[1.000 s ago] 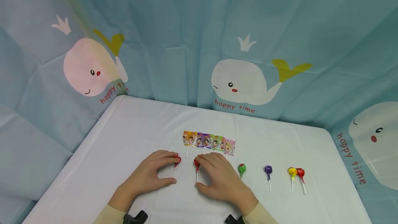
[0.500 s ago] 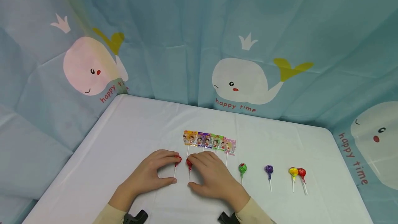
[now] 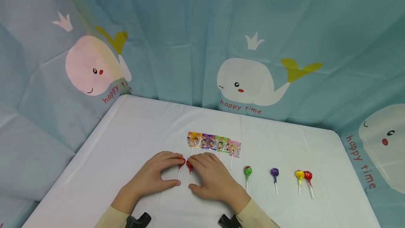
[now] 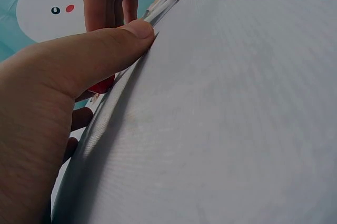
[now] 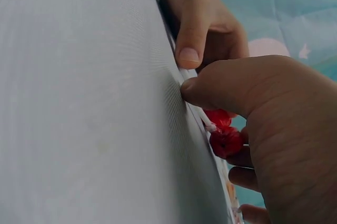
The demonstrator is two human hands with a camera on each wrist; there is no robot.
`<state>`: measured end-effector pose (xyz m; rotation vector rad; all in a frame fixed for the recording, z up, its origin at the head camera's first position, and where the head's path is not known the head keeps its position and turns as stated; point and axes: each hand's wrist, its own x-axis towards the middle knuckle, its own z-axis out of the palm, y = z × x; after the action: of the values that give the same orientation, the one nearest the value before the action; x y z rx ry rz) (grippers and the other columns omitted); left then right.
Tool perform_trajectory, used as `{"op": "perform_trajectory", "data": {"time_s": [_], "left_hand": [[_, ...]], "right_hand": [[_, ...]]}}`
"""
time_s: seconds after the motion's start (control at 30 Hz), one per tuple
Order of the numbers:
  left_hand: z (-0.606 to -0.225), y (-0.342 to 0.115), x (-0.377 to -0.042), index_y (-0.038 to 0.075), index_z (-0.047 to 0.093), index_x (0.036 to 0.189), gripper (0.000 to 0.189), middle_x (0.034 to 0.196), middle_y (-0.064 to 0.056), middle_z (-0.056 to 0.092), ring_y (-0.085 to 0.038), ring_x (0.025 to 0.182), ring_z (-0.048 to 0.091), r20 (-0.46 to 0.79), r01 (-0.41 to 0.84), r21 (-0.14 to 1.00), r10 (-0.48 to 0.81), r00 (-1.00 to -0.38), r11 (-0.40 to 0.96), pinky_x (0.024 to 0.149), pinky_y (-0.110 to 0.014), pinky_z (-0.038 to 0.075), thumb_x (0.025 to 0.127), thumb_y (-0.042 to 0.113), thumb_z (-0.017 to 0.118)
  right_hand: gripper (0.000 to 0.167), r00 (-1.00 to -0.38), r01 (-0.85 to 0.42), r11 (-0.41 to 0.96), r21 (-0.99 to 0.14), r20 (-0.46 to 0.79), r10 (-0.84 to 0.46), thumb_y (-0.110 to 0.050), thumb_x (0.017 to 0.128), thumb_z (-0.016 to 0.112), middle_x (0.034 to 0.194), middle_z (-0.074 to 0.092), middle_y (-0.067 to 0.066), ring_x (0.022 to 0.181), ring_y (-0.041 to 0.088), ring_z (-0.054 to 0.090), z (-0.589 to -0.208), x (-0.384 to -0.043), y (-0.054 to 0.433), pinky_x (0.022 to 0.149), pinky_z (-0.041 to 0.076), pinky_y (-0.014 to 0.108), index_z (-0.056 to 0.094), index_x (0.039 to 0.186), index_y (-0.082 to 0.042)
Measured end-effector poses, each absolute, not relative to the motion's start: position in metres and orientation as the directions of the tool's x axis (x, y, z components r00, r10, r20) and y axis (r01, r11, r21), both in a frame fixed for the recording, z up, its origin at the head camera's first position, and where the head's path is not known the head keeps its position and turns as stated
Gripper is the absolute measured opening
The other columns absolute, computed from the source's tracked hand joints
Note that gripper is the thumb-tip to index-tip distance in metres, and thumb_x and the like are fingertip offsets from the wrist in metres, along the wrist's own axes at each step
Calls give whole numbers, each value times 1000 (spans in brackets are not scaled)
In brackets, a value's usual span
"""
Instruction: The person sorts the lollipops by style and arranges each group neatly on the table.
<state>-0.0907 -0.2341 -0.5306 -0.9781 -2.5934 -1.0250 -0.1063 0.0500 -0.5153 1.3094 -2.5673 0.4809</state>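
Two red-wrapped ball lollipops lie side by side on the white cloth in the head view. My left hand [image 3: 158, 171] holds the left lollipop [image 3: 181, 162], index fingertip on the candy head and thumb by the stick's lower end. Just to its right, my right hand [image 3: 218, 180] holds the other lollipop [image 3: 189, 167] likewise, fingertips at its head and thumb by the stick end. A narrow gap separates the heads there. In the right wrist view a red candy head [image 5: 226, 141] shows by the curled fingers, while in the left wrist view the thumb hides most of a lollipop.
Flat-wrapped lollipops in orange [image 3: 194, 139], purple [image 3: 209, 141], green [image 3: 223, 144] and pink [image 3: 235, 148] form a row behind the hands. Rightward lie a green ball lollipop [image 3: 248, 171], a purple one [image 3: 274, 172], and a yellow [image 3: 299, 175] and red [image 3: 308, 175] pair.
My right hand has slid left, bringing its red lollipop close beside the left one. The left hand has stayed in place, still holding its lollipop.
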Motion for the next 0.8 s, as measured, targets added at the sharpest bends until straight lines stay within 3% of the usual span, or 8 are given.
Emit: {"op": "perform_trajectory", "data": {"time_s": [0.33, 0.8], "left_hand": [[-528, -234, -91, 26, 76, 139, 67, 145, 3, 69, -20, 136, 61, 393, 641, 541, 509, -765, 545, 117, -29, 43, 79, 40, 101], [-527, -234, -90, 26, 75, 140, 67, 145, 2, 69, -21, 135, 61, 398, 645, 543, 512, -761, 537, 118, -24, 39, 79, 39, 101]], "right_hand": [[74, -578, -815, 546, -195, 352, -736, -54, 87, 85, 140, 65, 0, 136, 18, 58, -516, -108, 50, 125, 37, 58, 66, 144, -11], [81, -597, -802, 553, -224, 334, -730, -58, 88, 85, 147, 63, 1, 142, 17, 55, -514, -107, 52, 126, 35, 58, 62, 150, -10]]}}
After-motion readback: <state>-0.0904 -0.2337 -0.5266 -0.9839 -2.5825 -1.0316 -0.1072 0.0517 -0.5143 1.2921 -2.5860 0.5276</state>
